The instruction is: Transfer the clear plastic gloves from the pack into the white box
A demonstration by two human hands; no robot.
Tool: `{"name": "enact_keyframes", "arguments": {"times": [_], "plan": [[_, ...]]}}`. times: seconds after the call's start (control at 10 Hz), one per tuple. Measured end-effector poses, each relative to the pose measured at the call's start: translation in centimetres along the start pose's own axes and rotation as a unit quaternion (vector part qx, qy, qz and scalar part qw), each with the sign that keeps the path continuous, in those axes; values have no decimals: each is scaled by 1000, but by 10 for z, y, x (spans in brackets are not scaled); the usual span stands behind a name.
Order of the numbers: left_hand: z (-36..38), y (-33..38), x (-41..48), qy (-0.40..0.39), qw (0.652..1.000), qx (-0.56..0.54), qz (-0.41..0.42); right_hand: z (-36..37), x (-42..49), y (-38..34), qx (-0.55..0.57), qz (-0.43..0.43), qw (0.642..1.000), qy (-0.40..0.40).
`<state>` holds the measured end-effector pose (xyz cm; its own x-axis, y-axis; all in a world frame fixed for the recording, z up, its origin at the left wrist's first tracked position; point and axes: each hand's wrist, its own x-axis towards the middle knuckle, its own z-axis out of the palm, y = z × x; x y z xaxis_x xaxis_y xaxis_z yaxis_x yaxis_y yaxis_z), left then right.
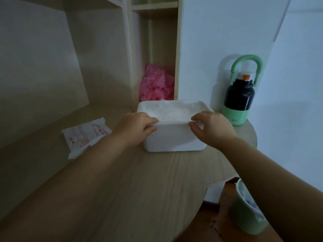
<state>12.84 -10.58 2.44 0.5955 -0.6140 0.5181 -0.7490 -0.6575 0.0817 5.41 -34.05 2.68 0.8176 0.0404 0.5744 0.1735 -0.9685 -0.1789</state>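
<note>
White box [174,137] sits mid-desk [139,180]: rounded corners, smooth matte walls. Clear gloves [174,110] inside, crinkly whitish heap filling it to rim, just beyond my fingertips. L hand [138,127] grips near-left corner, fingers curled over rim, thumb on front wall. R hand [212,126] does same at near-right corner. Hands apart, box between them. Pack [85,135] lies flat on desk, left of box, beside L forearm; white w/ red print, limp. Desk top pale wood-grain, rounded edge at right.
</note>
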Motion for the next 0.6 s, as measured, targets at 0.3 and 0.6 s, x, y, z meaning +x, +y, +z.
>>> {"name": "enact_keyframes", "arguments": {"times": [0.3, 0.6], "plan": [[44, -18, 56, -26, 989, -78, -123, 36, 47, 15, -80, 78, 991, -79], [24, -15, 24, 34, 976, -134, -168, 28, 26, -9, 39, 116, 990, -69]]}}
